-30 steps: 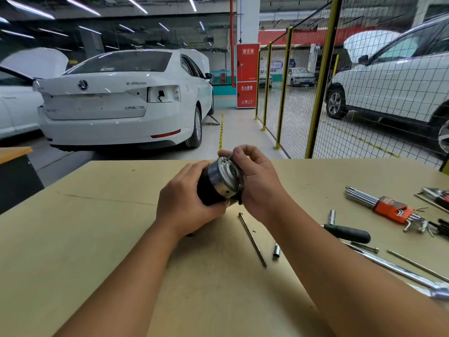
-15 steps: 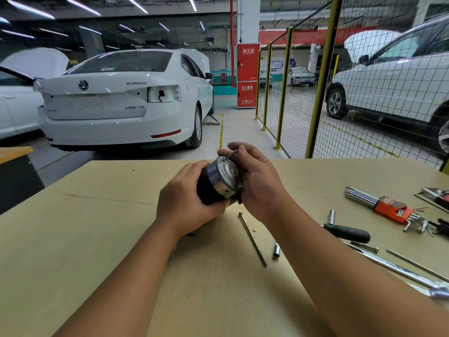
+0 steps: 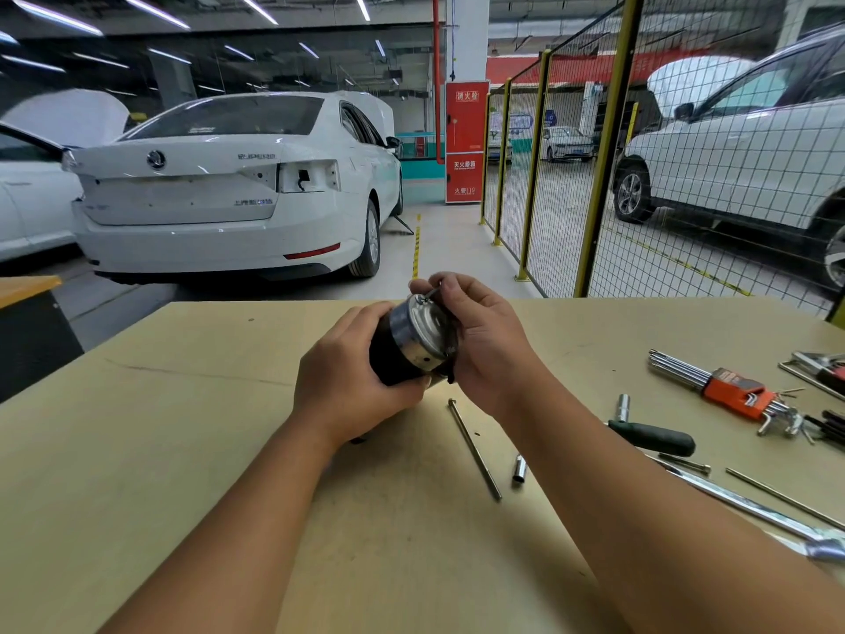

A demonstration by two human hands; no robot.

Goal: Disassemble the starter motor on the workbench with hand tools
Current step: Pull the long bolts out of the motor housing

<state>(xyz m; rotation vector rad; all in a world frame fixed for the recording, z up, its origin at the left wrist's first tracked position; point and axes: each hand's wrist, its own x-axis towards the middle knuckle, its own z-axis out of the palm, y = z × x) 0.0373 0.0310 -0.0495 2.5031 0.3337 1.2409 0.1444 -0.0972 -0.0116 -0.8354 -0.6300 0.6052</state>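
The starter motor (image 3: pixel 411 343), a black cylinder with a silver end cap, is held tilted just above the workbench (image 3: pixel 183 450). My left hand (image 3: pixel 347 382) grips its black body from the left. My right hand (image 3: pixel 480 340) is at the silver end cap and pinches a thin metal bolt (image 3: pixel 432 294) that sticks out at the cap's top edge. A long through bolt (image 3: pixel 475 450) lies on the bench just below the motor.
A small socket (image 3: pixel 520 469) lies beside the long bolt. To the right are a green-handled screwdriver (image 3: pixel 654 437), an orange hex key set (image 3: pixel 731 393), another socket (image 3: pixel 623 406), a long chrome bar (image 3: pixel 754 507) and thin rods. Yellow mesh fence and parked cars stand beyond the bench.
My right fingers have shifted to the top of the end cap and drawn a thin bolt a little way out. The left hand keeps the motor still.
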